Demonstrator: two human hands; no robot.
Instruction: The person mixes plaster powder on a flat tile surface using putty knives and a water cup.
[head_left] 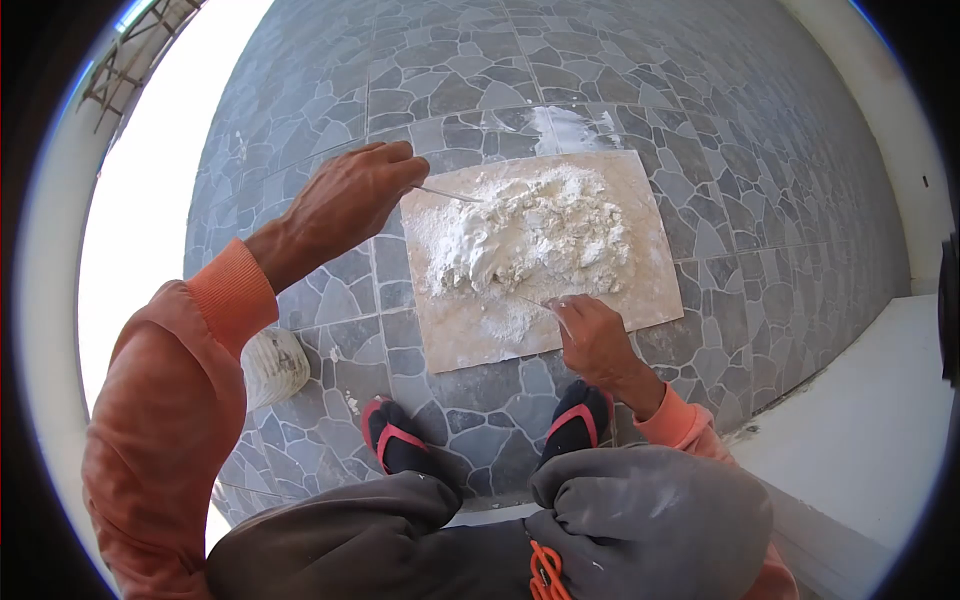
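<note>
A heap of white powder, lumpy and partly pasty, lies on a beige board on the tiled floor. My left hand is closed on a thin pale scraper, seen nearly edge-on, whose far end reaches the heap's upper left edge. Low at the front of the heap, my right hand grips another thin scraper. Its tip points at the paste near the heap's lower edge. The exact shape of both blades is hard to make out.
A white-smeared bucket stands at the left, below my left forearm. White residue marks the floor beyond the board. My feet in red-strapped flip-flops are close to the board's near edge. A pale ledge runs along the right.
</note>
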